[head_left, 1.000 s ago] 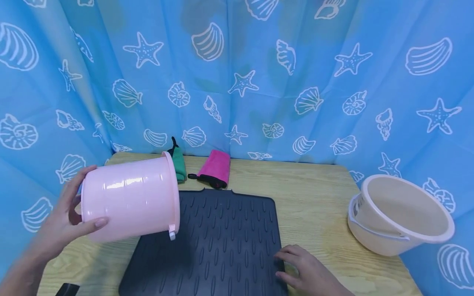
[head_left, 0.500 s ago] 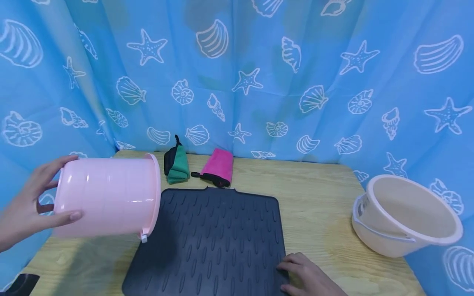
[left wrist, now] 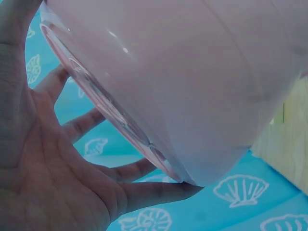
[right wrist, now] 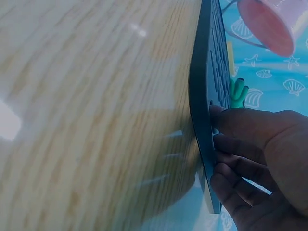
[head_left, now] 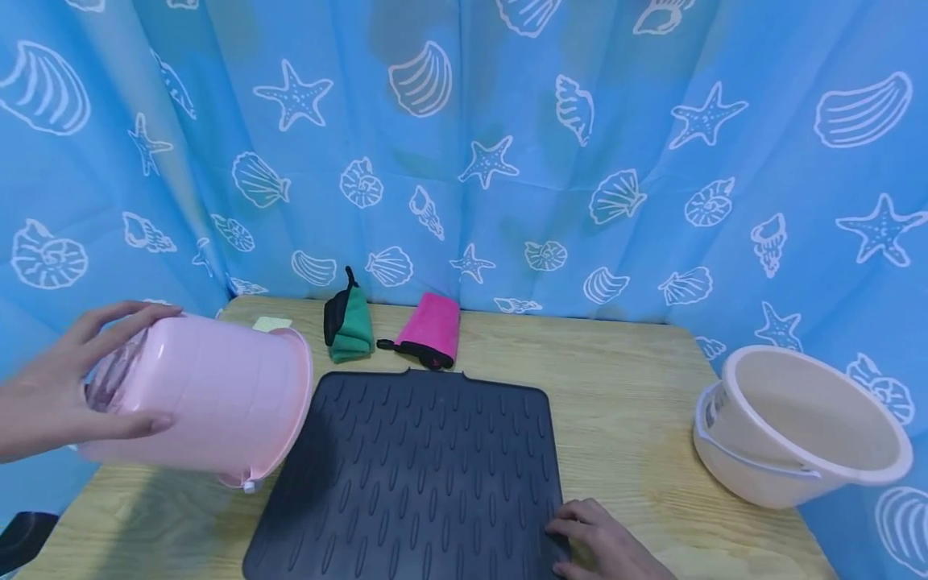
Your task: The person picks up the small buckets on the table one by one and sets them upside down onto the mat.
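Observation:
A pink bucket (head_left: pixel 217 395) is held in the air on its side over the left of the table, mouth facing right and slightly down. My left hand (head_left: pixel 80 379) grips it by the base end, thumb in front and fingers over the top. In the left wrist view, the fingers spread round the rim of the bucket's base (left wrist: pixel 110 110). On the table lies a black ridged mat (head_left: pixel 435 475). My right hand (head_left: pixel 602 540) rests at the mat's right edge. Its fingertips touch the mat in the right wrist view.
A beige bucket (head_left: pixel 754 467) with its handle down stands tilted at the table's right edge. Behind the mat lie a green and black cloth item (head_left: pixel 353 326) and a pink and black one (head_left: pixel 432 322). A pale yellow piece (head_left: pixel 271 324) and a black handle-like object (head_left: pixel 29 540) are at left.
The pink bucket has moved left with my left hand, and its mouth has tipped further down. The pale yellow piece has come into sight. My right hand stays by the mat's edge.

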